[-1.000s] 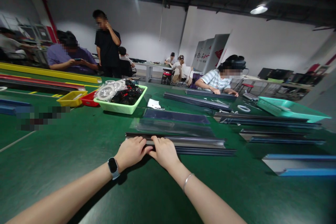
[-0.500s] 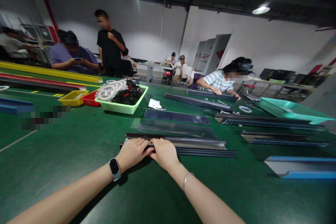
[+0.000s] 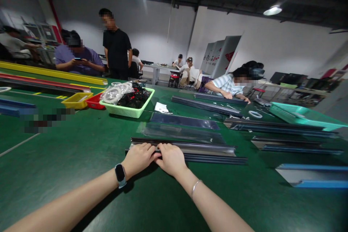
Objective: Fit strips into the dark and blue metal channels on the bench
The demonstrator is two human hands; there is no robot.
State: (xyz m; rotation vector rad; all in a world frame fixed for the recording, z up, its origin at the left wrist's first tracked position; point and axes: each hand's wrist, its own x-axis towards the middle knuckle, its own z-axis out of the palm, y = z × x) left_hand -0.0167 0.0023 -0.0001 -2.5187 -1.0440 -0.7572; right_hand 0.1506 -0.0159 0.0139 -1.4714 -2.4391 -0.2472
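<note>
A long dark channel profile (image 3: 206, 149) lies crosswise on the green table (image 3: 89, 152) in front of me. Over its left part sits my left hand (image 3: 140, 157), fingers curled across the channel and thumb pressed in at the near edge. Beside it, nearly touching, my right hand (image 3: 172, 157) grips the same profile with bent fingers. The fingertips of both hands are partly hidden inside the channel. Just beyond the profile lie a clear plastic strip (image 3: 182, 133) and a darker flat strip (image 3: 185, 120).
A light green basket (image 3: 127, 111) of bagged rings and black parts stands left of centre, next to red (image 3: 95, 102) and yellow trays (image 3: 75, 100). More dark profiles (image 3: 280, 126) and a blue one (image 3: 320, 175) lie right. A co-worker (image 3: 225, 84) leans over the far side.
Both hands stay on the profile with almost the same grip. The view has shifted slightly. In the background, the standing person has lowered a raised hand.
</note>
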